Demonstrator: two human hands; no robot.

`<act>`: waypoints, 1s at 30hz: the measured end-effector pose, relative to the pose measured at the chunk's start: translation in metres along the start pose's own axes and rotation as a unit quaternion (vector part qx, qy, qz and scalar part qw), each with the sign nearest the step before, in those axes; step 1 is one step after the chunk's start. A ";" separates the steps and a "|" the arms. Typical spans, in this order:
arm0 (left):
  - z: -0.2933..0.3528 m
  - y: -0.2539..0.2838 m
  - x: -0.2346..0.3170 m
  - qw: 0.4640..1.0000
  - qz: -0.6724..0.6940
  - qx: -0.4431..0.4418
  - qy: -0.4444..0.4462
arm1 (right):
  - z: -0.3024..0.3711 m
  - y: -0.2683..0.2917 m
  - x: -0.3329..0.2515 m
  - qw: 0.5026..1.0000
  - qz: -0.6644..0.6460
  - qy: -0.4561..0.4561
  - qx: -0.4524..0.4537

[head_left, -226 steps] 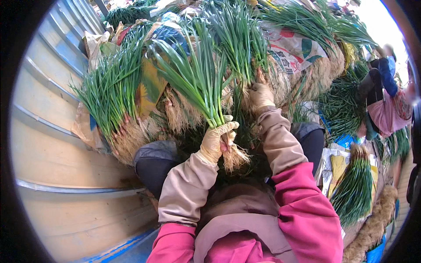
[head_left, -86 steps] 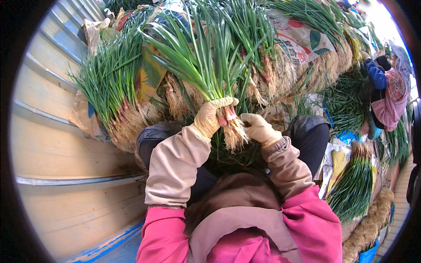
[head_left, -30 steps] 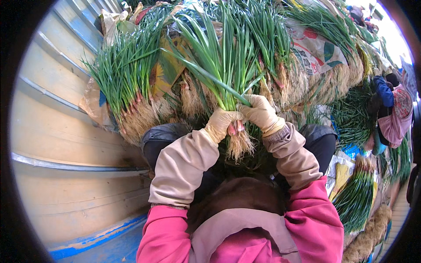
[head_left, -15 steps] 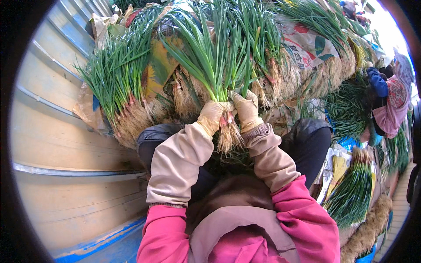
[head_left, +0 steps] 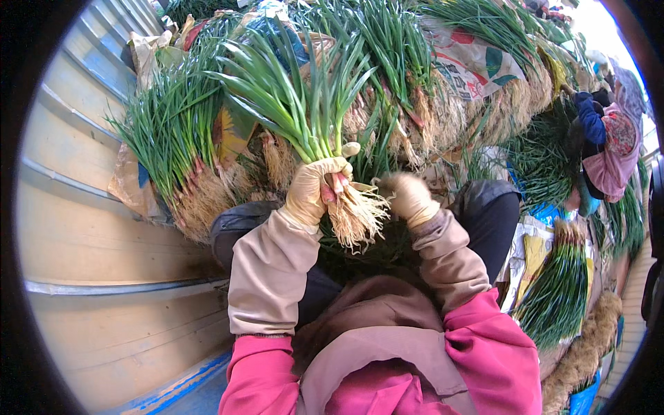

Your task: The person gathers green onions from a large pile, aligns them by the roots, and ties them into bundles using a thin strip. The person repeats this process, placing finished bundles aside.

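Note:
My left hand [head_left: 317, 188], in a pale yellow glove, is wrapped round a bunch of green garlic [head_left: 309, 131] just above the pinkish stem bases. Its leaves fan up and to the left, and the stringy roots [head_left: 358, 216] hang out to the right below the fist. The left thumb points right across the stems. My right hand [head_left: 409, 197], gloved the same way, is apart from the bunch, just right of the roots. It is smeared by motion; a thin pale strand shows at its fingers, and whether it holds anything cannot be made out.
Rooted green garlic [head_left: 187, 138] lies in heaps at the left and across the back, partly over printed sacks [head_left: 470, 66]. A ribbed metal wall [head_left: 117, 228] runs along the left. At the right are another person [head_left: 615, 138] and a laid-out bundle [head_left: 557, 290].
My right hand has left the stems and moved right and down. My left hand has shifted left with the bunch, which now tilts, its leaves leaning left and roots swinging right.

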State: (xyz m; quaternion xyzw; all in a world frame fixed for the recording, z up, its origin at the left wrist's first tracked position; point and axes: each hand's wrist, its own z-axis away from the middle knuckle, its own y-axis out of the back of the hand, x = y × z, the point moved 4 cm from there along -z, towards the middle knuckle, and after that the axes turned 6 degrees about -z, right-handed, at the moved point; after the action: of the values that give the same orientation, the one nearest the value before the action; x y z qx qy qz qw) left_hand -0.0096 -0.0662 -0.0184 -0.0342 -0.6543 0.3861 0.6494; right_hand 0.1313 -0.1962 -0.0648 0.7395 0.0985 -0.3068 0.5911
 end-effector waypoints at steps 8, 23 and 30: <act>-0.014 -0.019 -0.010 0.997 0.067 -0.002 0.041 | -0.066 0.021 0.078 0.796 -0.519 -0.289 0.119; -0.009 -0.022 -0.016 0.997 0.073 -0.031 0.014 | 0.016 0.047 -0.057 0.937 -0.117 0.149 0.294; -0.009 -0.019 -0.021 0.994 0.090 -0.057 -0.015 | 0.003 -0.012 0.046 0.943 -0.256 -0.136 0.165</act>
State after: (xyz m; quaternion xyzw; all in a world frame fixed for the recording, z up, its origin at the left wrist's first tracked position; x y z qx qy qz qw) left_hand 0.0101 -0.0866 -0.0268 -0.1243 -0.6793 0.4054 0.5990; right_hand 0.1607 -0.2055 -0.1015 0.7274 0.1516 -0.5575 0.3703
